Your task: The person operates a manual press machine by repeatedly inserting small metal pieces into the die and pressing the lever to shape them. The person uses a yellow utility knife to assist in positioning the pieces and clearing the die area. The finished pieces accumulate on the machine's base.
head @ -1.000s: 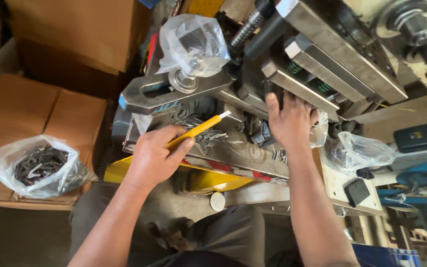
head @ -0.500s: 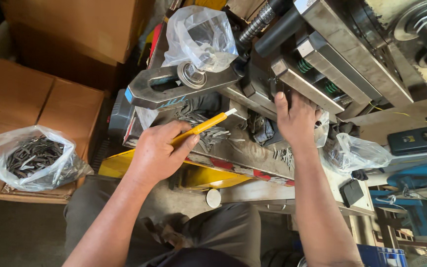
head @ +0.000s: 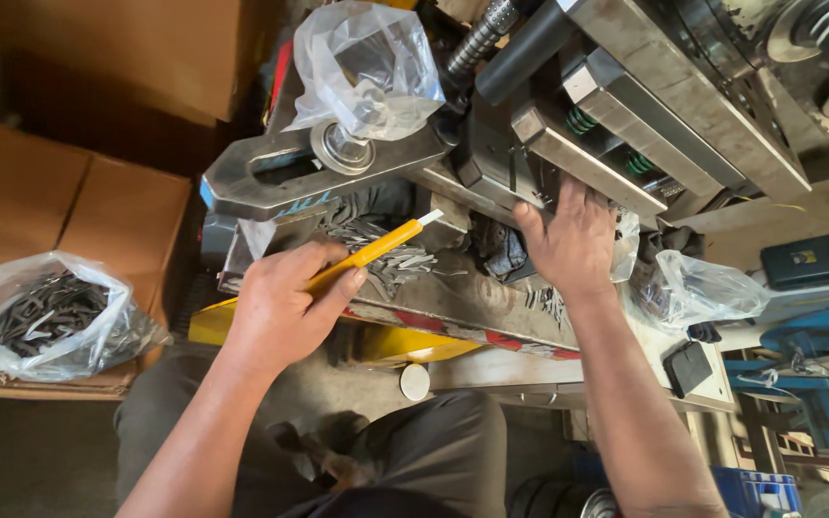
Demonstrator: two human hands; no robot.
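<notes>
From the head camera, the left hand (head: 285,307) pinches a yellow stick tool (head: 376,251) at the picture's centre, over a heap of small metal pieces (head: 386,251) on the tabletop (head: 472,302). Its long axis points toward two o'clock, white tip leading. The right hand (head: 573,240) lies spread and flat at three o'clock. Short, low sweeps would keep pieces from scattering.

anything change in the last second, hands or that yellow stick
Very little. The whole view slid a bit, which looks like the head camera moving. The left hand keeps its grip on the yellow stick, tip over the pile of small metal pieces. The right hand stays flat against the machine's metal block. Nothing was picked up or let go.
</notes>
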